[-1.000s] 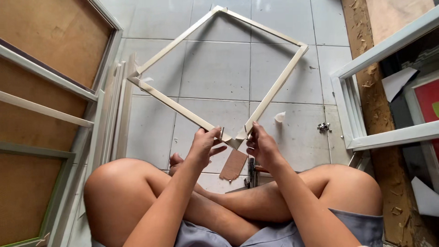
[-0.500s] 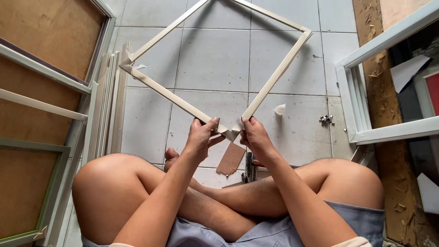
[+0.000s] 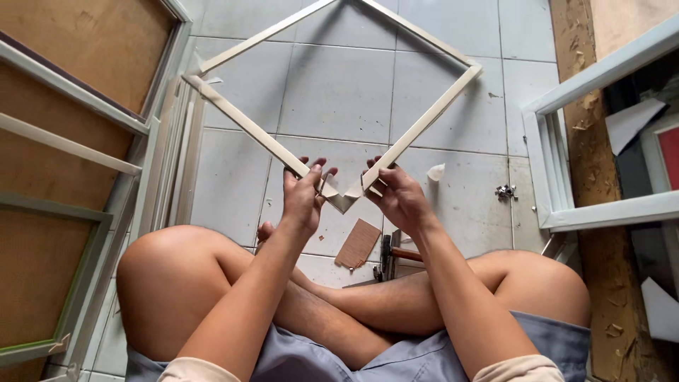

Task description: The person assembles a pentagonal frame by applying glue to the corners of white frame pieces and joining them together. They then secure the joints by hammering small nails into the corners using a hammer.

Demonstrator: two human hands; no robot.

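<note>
Tiled floor point(image 3: 339, 92); both hands point(image 3: 304, 198) point(image 3: 399, 198) grip white frame point(image 3: 240, 124) corner.

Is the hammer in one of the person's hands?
No, the hammer lies on the tiled floor between the legs, while the left hand and right hand both grip the wooden frame.
</note>
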